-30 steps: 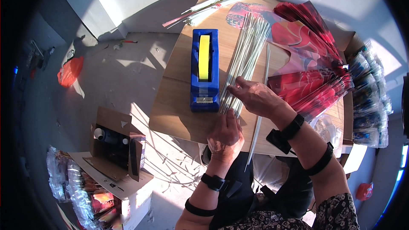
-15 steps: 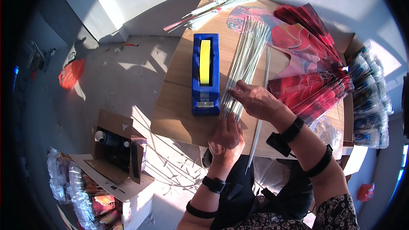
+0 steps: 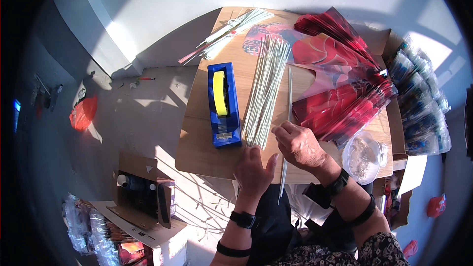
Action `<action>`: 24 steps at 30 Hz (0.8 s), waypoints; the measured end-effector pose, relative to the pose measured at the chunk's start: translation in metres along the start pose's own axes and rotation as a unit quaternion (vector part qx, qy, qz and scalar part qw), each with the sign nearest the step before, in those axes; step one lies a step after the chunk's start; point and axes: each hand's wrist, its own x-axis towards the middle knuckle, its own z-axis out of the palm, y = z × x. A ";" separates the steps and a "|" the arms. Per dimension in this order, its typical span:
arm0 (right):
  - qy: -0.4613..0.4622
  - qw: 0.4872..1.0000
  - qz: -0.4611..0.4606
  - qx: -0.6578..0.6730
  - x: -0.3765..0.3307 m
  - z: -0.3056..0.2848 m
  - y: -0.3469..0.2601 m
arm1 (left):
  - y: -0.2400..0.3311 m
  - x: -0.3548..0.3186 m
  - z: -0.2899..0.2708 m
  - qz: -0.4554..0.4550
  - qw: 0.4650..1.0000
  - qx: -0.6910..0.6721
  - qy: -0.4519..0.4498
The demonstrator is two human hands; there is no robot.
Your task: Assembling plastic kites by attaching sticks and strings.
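Observation:
A bundle of thin white sticks [image 3: 266, 88] lies lengthwise on a small wooden table [image 3: 197, 152]. My left hand [image 3: 253, 170] rests flat at the bundle's near end, fingers apart. My right hand [image 3: 300, 145] sits just right of the bundle, fingertips pinching one single white stick [image 3: 288, 113] that runs from the table's middle past its near edge. A blue tape dispenser [image 3: 224, 103] with a yellow roll stands left of the sticks.
Red shiny fan-like sheets [image 3: 345, 93] cover the table's right side. A clear round tub [image 3: 363, 156] sits at the near right corner. More sticks [image 3: 231, 29] lie at the far edge. An open cardboard box [image 3: 140, 192] stands on the floor at left.
The view has shifted slightly. My right hand has moved off the bundle's end to the right and now pinches the single stick. My left hand stays at the bundle's near end.

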 end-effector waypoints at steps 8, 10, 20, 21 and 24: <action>0.005 0.967 0.190 0.171 -0.138 -0.012 -0.027 | 0.032 -0.029 -0.019 0.012 0.997 -0.016 -0.075; -0.029 0.913 0.297 0.278 -0.160 -0.008 -0.033 | 0.046 -0.038 -0.021 0.026 0.989 0.060 -0.136; -0.034 0.697 0.447 0.560 -0.172 0.040 -0.026 | 0.047 -0.034 0.012 0.013 0.977 0.159 -0.142; -0.028 0.602 0.475 0.641 -0.170 0.044 -0.027 | 0.048 -0.034 0.010 0.005 0.979 0.141 -0.150; -0.007 0.454 0.490 0.744 -0.163 0.054 -0.038 | 0.055 -0.049 0.001 0.013 0.980 0.101 -0.172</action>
